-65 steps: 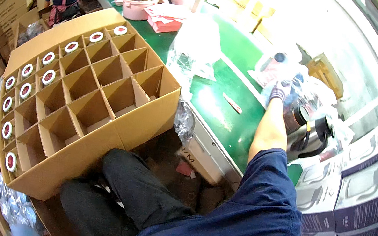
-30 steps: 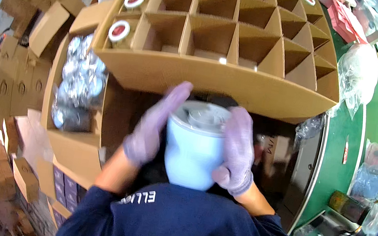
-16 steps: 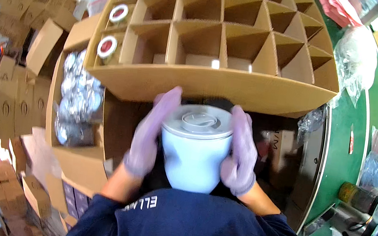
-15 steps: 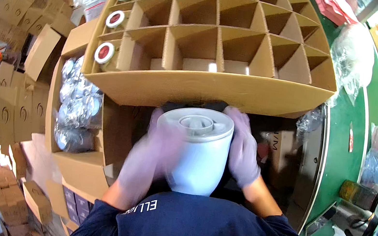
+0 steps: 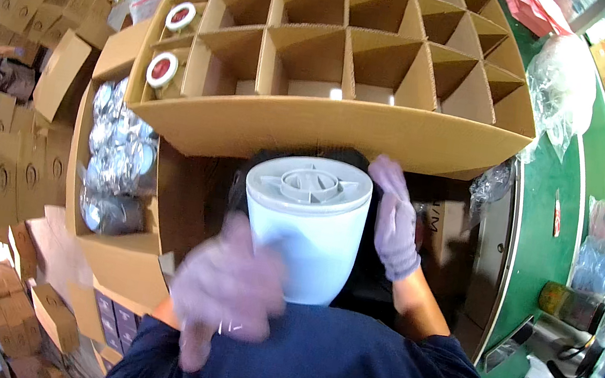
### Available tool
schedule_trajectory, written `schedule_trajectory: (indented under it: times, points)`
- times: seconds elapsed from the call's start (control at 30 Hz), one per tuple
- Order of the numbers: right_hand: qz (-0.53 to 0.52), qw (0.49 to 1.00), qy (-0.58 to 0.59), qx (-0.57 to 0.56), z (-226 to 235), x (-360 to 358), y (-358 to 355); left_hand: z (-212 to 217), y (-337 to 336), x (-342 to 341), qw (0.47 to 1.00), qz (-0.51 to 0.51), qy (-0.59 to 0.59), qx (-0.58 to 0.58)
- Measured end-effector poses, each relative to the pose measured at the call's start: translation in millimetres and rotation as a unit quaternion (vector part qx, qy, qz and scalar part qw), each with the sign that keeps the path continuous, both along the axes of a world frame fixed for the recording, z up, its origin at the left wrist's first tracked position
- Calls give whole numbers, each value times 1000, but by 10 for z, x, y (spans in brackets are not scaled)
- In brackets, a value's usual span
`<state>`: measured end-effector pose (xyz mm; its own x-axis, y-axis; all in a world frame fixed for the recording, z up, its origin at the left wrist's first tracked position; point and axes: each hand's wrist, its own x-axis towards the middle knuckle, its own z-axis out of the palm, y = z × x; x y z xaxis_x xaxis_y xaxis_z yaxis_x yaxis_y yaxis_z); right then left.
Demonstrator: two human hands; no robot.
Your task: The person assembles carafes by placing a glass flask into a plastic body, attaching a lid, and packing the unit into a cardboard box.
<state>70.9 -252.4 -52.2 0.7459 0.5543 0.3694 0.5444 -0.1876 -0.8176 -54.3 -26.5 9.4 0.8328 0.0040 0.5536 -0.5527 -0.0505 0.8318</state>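
Note:
A pale blue tapered tub [image 5: 307,260] with a grey top [image 5: 311,182] stands in front of my body, wide end up. A raised ring with ribs around it marks the middle of the top. My left hand [image 5: 229,288], in a pale purple glove, is at the tub's lower left side, blurred by motion. Its fingers look spread, and I see nothing held in it. On the tub's right side is my right hand [image 5: 396,230], gloved alike, with fingers stretched flat and pointing away from me. Whether its palm touches the tub I cannot tell.
Beyond the tub stands a large divided carton [image 5: 334,131], with several white-rimmed, red-topped jars [image 5: 162,70] in its cells. A carton of plastic-wrapped items [image 5: 119,161] is at left. The green table [image 5: 540,224] at right carries a cutter [image 5: 557,215] and a steel kettle [image 5: 564,345].
My left hand has moved off the top's rim, down and toward my body. The right hand's fingers have opened away from the rim. The tub appears slightly lower left and tilted toward me.

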Motion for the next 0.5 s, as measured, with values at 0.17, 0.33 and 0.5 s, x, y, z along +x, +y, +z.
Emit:
schedule_trajectory:
  times: [0.17, 0.33, 0.5]
  points:
    - [39, 997, 48, 43, -113, 30, 48, -70, 197, 105, 999, -9, 25, 20]
    - [118, 990, 0, 80, 359, 55, 262, -199, 335, 277, 984, 59, 162, 36]
    - [31, 990, 2, 140, 847, 642, 790, 270, 435, 627, 949, 120, 235, -175]
